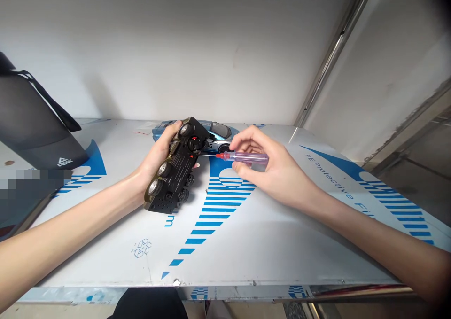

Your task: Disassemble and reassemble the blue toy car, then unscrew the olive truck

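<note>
A toy truck [172,178] with a black underside and several silver-hubbed wheels is tilted up, its bottom turned toward my right hand. My left hand [155,157] is closed around its far side, the fingers mostly hidden behind it. Between the thumb and fingers of my right hand [259,154] is a small screwdriver [248,158] with a clear purplish handle and a red collar. Its thin shaft points left and its tip meets the truck's underside near a red spot; whether it sits in a screw I cannot tell. Behind the truck stands a blue and silver toy car [214,130], partly covered.
A dark grey bottle [38,117] with a strap stands at the left. The white tabletop [282,248] carries blue-printed protective film and ends at a front edge. A white wall [193,51] rises behind, with a metal post [331,56] at the right.
</note>
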A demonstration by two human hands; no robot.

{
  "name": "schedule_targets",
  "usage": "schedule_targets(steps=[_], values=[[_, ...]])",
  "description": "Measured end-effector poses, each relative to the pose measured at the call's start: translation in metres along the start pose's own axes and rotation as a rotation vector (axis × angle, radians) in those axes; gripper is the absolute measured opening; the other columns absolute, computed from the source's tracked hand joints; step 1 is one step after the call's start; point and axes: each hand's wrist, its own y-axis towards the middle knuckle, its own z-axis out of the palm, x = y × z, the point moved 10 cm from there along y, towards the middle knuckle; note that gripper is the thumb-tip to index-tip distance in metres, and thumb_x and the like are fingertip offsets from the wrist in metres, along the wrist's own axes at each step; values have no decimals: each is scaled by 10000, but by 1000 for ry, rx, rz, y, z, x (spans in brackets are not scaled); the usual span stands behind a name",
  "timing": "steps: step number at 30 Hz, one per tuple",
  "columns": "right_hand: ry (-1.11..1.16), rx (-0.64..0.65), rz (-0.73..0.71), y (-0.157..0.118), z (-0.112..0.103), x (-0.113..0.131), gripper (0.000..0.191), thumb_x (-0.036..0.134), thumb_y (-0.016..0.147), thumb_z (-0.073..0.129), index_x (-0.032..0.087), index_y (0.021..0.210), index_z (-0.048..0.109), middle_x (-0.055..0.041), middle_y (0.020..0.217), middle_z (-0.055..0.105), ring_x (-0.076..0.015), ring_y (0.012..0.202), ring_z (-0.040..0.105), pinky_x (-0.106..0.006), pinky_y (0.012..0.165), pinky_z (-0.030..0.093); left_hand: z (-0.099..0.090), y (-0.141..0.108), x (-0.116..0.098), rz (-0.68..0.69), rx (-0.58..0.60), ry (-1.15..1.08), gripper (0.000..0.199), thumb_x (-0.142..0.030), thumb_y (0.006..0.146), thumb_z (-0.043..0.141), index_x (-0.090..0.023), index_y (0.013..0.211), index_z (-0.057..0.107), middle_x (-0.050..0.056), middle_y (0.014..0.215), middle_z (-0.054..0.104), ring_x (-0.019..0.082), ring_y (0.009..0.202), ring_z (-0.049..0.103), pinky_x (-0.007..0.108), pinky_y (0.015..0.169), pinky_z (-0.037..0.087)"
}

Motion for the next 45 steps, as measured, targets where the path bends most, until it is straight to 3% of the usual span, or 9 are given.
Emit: schedule_targets(steps=[6, 12, 15, 20, 24, 29, 32, 36, 45], values=[[150, 54, 170, -1, 9, -14, 200, 472, 1060, 632, 275, 1027, 631, 82, 663, 502, -106, 613, 471, -256, 583, 369, 2, -3, 7, -55, 9, 31, 597, -787, 788, 744, -212, 943, 777, 109, 750, 783, 273, 516, 720, 323, 355, 564], [124, -26, 95, 2, 0, -6, 113, 232, 955, 768, 241, 994, 662, 37, 938, 661, -113, 798, 601, -261, 719, 464, 1, -4, 0, -19, -30, 42, 538, -724, 891, 687, -197, 936, 784, 99, 753, 782, 229, 514, 717, 300, 426, 605], [100, -41, 91, 3, -3, -7, 76, 278, 983, 742, 235, 960, 683, 22, 954, 665, -123, 810, 582, -281, 748, 455, -1, -2, 1, -38, -40, 44, 530, -715, 906, 673, -201, 963, 789, 92, 748, 783, 234, 508, 720, 305, 432, 613], [123, -52, 169, 0, -2, -16, 309, 521, 1109, 509, 268, 1020, 663, 83, 592, 354, -119, 547, 327, -301, 573, 305, 3, -3, 2, -53, -35, 18, 527, -707, 918, 669, -195, 950, 789, 87, 726, 776, 229, 518, 721, 313, 497, 649], [112, -85, 108, 0, -6, -9, 106, 305, 1008, 716, 264, 1028, 621, 59, 749, 516, -115, 650, 460, -284, 623, 363, 9, -15, -3, -18, -44, 18, 457, -640, 967, 653, -204, 966, 789, 66, 722, 771, 205, 524, 721, 274, 495, 632], [130, -64, 132, 1, -5, -16, 282, 460, 1128, 464, 263, 1015, 632, 60, 634, 442, -138, 631, 448, -301, 624, 355, 12, -22, -1, -54, -39, 73, 566, -701, 975, 588, -170, 878, 758, 73, 636, 721, 209, 517, 715, 239, 395, 551], [107, -71, 111, 2, -7, -15, 91, 351, 1082, 586, 270, 1050, 614, 51, 750, 531, -132, 702, 495, -295, 674, 378, 14, -22, -3, -39, -22, 47, 493, -661, 976, 633, -180, 948, 737, 35, 666, 744, 183, 525, 710, 231, 443, 572], [110, -61, 102, 2, -6, -13, 200, 436, 1093, 555, 261, 1012, 611, 43, 755, 511, -139, 693, 491, -302, 676, 396, 18, -25, -7, -11, 7, 55, 503, -668, 969, 649, -172, 979, 728, 30, 701, 771, 179, 534, 715, 219, 429, 552], [66, -51, 20, 2, -8, -1, 42, 288, 1029, 656, 255, 1043, 633, 13, 927, 623, -148, 814, 581, -305, 760, 470, 16, -26, -6, -33, -8, 78, 501, -678, 958, 654, -187, 995, 744, 18, 707, 780, 182, 554, 720, 228, 485, 574]])
